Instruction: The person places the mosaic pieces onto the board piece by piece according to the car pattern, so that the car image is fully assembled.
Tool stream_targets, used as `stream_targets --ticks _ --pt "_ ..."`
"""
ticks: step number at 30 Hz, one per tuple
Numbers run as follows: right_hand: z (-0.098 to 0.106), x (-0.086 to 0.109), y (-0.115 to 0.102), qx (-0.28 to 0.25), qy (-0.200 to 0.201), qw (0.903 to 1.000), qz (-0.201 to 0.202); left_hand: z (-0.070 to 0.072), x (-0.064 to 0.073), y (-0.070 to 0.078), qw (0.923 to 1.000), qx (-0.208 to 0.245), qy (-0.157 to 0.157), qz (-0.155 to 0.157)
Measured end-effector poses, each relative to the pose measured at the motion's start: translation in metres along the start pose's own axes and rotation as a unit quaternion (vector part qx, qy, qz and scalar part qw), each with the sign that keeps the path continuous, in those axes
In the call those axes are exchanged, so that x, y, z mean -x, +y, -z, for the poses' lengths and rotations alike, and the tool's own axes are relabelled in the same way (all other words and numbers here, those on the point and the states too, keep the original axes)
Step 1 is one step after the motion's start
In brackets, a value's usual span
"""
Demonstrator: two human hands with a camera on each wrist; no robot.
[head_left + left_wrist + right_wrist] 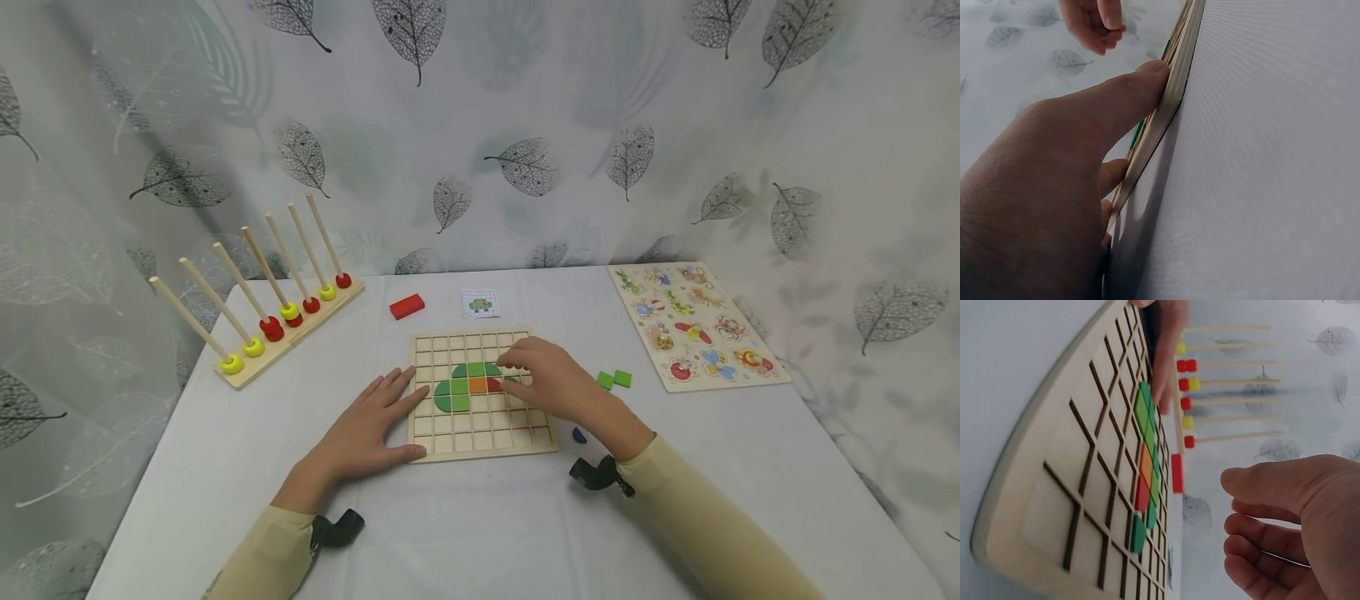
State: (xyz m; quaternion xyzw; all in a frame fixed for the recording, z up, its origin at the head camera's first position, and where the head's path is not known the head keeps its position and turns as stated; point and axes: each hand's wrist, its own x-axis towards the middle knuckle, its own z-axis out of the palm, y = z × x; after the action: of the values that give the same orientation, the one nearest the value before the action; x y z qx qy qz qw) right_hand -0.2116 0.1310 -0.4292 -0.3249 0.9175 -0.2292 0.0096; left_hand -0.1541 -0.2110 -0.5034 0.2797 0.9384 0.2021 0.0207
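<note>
Tan sleeves (705,508) lie nearest the camera, reaching in over the white surface (480,525). At its left is a rod stand (309,322) with red and yellow beads (272,331), and at its right lies an animal picture board (697,321) (both out of the way, I'd judge, to leave me room in the middle). Right before me sits the gridded board (480,433), probably so I can reach it from either side. My left hand (367,425) rests with fingers spread, fingertips and thumb on that board's left edge, gripping nothing; I take this to be steadying it. My right hand (551,383), apart from the left, hovers over the right side, fingers loosely bent, and I see nothing pinched in it. Beyond the grid lies a small card (480,303) with a coloured figure, placed, it seems, where a glance can reach it, and left of that a red block (407,306). Neighbouring cells hold dark green rounded pieces (443,396), light green squares (460,403), an orange square (477,385) and a red piece (492,384). Two loose green tiles (622,378) and a small blue piece (579,435) lie to the right, handy, I think, for that side.
</note>
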Motion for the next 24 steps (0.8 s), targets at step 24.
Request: stream_targets --ticks 24 --pt "0.049 0.044 0.050 0.021 0.070 0.9957 -0.057 -0.001 0.000 -0.001 0.9999 -0.012 -0.003 0.005"
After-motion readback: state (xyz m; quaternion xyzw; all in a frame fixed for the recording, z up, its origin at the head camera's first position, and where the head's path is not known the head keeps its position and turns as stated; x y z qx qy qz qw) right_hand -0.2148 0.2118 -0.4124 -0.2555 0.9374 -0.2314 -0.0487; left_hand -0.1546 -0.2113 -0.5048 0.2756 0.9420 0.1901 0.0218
